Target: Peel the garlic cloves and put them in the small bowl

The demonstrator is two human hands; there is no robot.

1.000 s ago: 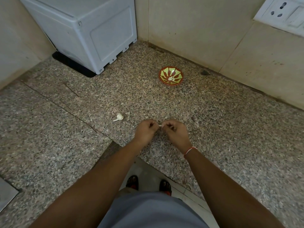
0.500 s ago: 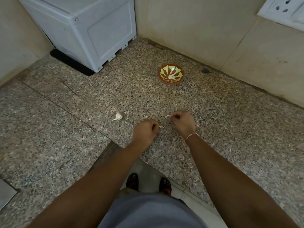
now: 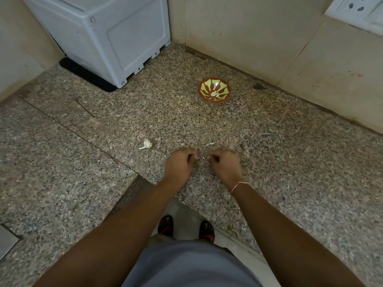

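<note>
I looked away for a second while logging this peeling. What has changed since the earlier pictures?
The right hand swung out to the right and has come back to the left hand; both pinch the garlic clove again. A peel scrap now lies beyond them. Small bowl and garlic stub stayed put.

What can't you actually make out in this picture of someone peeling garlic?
- The clove between the left hand and right hand: head view, too small, curled fingers hide it; peeled or not, unclear.
- Number of cloves in the small bowl: too small.
- Wall socket: cut off by the top edge.
</note>
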